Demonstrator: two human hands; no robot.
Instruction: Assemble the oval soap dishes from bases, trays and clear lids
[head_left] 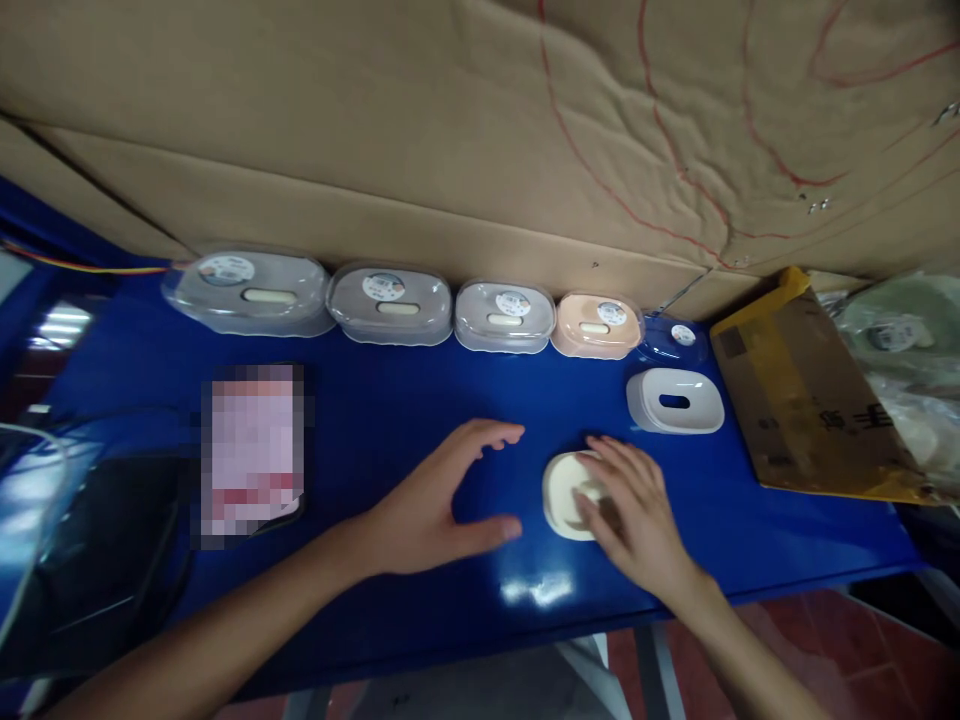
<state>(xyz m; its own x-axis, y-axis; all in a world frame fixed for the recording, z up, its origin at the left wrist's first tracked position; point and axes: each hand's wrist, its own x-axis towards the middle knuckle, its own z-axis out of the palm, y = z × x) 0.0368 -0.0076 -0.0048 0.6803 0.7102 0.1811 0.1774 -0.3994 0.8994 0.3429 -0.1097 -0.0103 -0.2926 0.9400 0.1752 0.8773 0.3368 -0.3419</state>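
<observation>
My left hand (pixel 442 505) hovers over the blue table with its thumb and fingers apart and nothing between them. To its right, my right hand (pixel 637 505) bends over a cream oval piece (pixel 562 495) lying on the table. The fingers of that hand cover the piece's right part, and thumb and fingertips close around something on top that I cannot make out. Behind my right hand stands a white oval holder (pixel 697 405) with a slot in its bottom.
Along the cardboard wall stand several lidded oval boxes (pixel 397 310), grey to peach. A clear lid (pixel 664 340) is beside them. An open cardboard box (pixel 810 400) with plastic-wrapped items is at the right. A blurred-out phone (pixel 255 440) and a black bag (pixel 112 530) are at the left.
</observation>
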